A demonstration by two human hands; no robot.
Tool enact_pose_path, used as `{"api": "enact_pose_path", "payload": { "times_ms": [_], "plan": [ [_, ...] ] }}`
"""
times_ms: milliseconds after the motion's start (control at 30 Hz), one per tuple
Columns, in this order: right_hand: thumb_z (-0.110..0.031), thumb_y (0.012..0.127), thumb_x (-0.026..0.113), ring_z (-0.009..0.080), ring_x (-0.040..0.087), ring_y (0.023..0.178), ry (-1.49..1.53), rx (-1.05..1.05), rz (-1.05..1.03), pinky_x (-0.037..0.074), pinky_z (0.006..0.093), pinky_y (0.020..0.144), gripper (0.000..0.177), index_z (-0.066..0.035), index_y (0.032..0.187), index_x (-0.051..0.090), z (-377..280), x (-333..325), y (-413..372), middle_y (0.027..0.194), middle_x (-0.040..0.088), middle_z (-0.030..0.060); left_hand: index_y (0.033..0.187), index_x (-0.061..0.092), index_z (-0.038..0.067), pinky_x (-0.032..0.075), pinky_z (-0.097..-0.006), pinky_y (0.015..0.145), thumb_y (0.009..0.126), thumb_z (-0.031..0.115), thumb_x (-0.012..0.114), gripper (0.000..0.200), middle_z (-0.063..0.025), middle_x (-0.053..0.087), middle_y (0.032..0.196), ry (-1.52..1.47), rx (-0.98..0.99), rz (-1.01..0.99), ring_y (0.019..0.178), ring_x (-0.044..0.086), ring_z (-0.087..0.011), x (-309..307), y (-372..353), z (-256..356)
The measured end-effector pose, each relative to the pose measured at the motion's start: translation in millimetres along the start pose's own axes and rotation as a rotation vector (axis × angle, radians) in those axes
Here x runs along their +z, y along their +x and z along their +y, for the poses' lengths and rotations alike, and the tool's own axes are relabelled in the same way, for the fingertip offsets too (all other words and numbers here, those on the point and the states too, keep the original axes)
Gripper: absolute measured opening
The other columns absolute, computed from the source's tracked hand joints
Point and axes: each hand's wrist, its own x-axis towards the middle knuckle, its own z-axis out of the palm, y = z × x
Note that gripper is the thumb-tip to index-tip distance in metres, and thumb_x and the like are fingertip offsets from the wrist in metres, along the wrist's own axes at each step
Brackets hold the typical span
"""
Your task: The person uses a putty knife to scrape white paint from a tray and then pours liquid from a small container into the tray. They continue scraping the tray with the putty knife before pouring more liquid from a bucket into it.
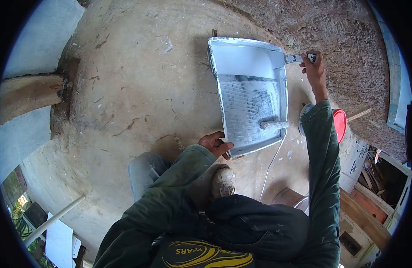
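A paint tray (250, 100) with white paint in its deep far end and a ribbed, paint-smeared slope sits on the concrete floor. My left hand (216, 144) is closed on its near left corner, thumb over the rim. My right hand (314, 69) grips what looks like a paintbrush (296, 58), whose paint-covered end meets the outside of the tray's right wall near the far corner. A small paint roller (274, 125) lies on the ribbed slope, its thin wire frame (271, 165) reaching over the right rim toward me.
Beside my right forearm are a white bucket (306, 114), a red lid or bucket (339, 125) and a wooden stick (359, 114). My shoe (223, 182) is close to the tray's near edge. A rough wall (340, 35) runs along the right; a wooden post (29, 96) stands at left.
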Motion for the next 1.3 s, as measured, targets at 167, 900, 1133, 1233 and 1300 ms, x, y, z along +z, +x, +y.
{"api": "enact_pose_path", "payload": {
  "times_ms": [167, 900, 1133, 1233, 1300],
  "plan": [
    [-0.024, 0.091, 0.064, 0.0155, 0.065, 0.077, 0.243, 0.132, -0.091, 0.050, 0.0259, 0.062, 0.032, -0.002, 0.112, 0.054, 8.9, 4.3, -3.3, 0.095, 0.064, 0.0087, 0.123, 0.051, -0.004, 0.052, -0.0314, 0.074, 0.092, 0.023, 0.064, 0.043, -0.0158, 0.069, 0.093, 0.010, -0.006, 0.007, 0.076, 0.070, -0.0198, 0.1, -1.7, 2.4],
    [-0.023, 0.089, 0.067, 0.0233, 0.065, 0.092, 0.804, 0.281, -0.433, 0.053, 0.0315, 0.078, 0.043, 0.003, 0.118, 0.048, -9.6, 76.5, -37.1, 0.107, 0.061, 0.0139, 0.116, 0.055, -0.005, 0.051, -0.0276, 0.060, 0.089, 0.014, 0.065, 0.035, -0.0154, 0.068, 0.091, 0.115, 0.012, 0.076, 0.071, 0.068, -0.0184, -5.3, -4.5, 2.3],
    [-0.025, 0.088, 0.068, 0.0235, 0.068, 0.088, 0.777, 0.261, -0.482, 0.054, 0.0313, 0.076, 0.046, 0.005, 0.117, 0.049, -32.5, 87.5, -53.8, 0.105, 0.064, 0.0157, 0.111, 0.057, -0.007, 0.053, -0.0291, 0.058, 0.087, 0.009, 0.063, 0.029, -0.0133, 0.066, 0.087, 0.041, 0.106, 0.160, 0.066, 0.064, -0.0175, -18.7, -10.1, -8.7],
    [-0.029, 0.087, 0.070, 0.0217, 0.068, 0.086, 0.463, 0.132, -0.532, 0.053, 0.0303, 0.074, 0.046, 0.005, 0.113, 0.054, -48.5, 77.8, -45.7, 0.097, 0.066, 0.0153, 0.111, 0.057, -0.007, 0.053, -0.0286, 0.056, 0.089, 0.011, 0.061, 0.028, -0.0133, 0.065, 0.088, 0.052, 0.141, 0.191, 0.066, 0.063, -0.0173, -20.9, -16.9, -5.6],
    [-0.031, 0.085, 0.071, 0.0204, 0.068, 0.086, 0.297, 0.042, -0.525, 0.052, 0.0299, 0.073, 0.045, 0.004, 0.109, 0.057, -58.6, 74.8, -39.5, 0.093, 0.067, 0.0152, 0.110, 0.057, -0.007, 0.053, -0.0285, 0.055, 0.090, 0.012, 0.060, 0.028, -0.0134, 0.065, 0.089, 0.063, 0.144, 0.209, 0.066, 0.062, -0.0172, -18.8, -20.5, -1.2]
  ]
}}
